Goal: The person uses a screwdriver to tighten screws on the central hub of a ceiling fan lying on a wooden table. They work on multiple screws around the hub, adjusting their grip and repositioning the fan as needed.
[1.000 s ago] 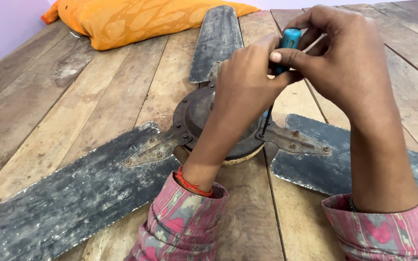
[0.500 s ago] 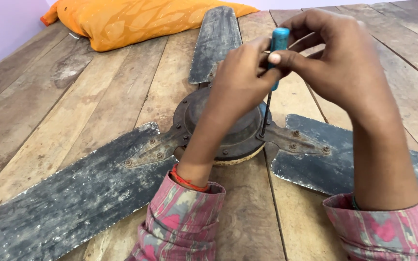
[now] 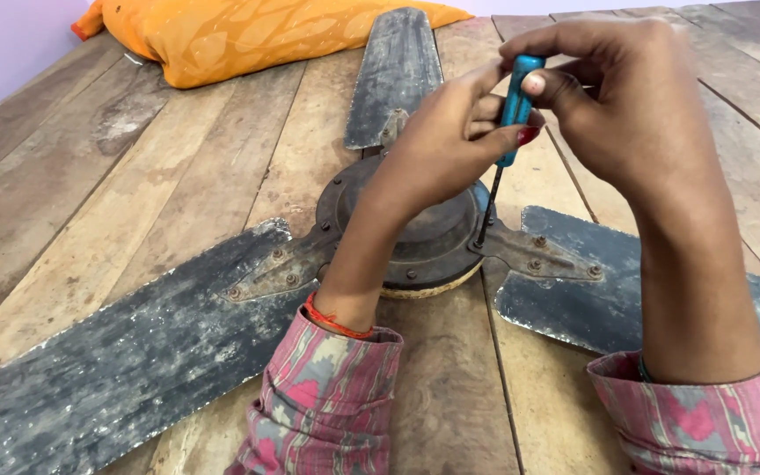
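Note:
An old, dirty ceiling fan lies flat on a wooden plank surface, its round motor housing (image 3: pixel 424 246) in the middle with three dark blades spreading out. A screwdriver with a blue handle (image 3: pixel 515 97) stands nearly upright, its thin shaft (image 3: pixel 487 211) reaching down to the right rim of the housing. My left hand (image 3: pixel 437 145) pinches the lower handle from the left. My right hand (image 3: pixel 626 97) grips the top of the handle from the right, thumb on it. Both wrists wear pink patterned sleeves; a red thread circles the left wrist.
An orange cushion (image 3: pixel 222 31) lies at the far left of the planks (image 3: pixel 134 176). One blade (image 3: pixel 398 70) points away, one (image 3: pixel 134 369) runs to the near left, one (image 3: pixel 661 299) to the right with a screwed bracket (image 3: pixel 543 255). A lilac wall stands behind.
Both hands stayed on the screwdriver; the fingers shifted around the handle and the handle leaned slightly, with its tip staying at the housing rim.

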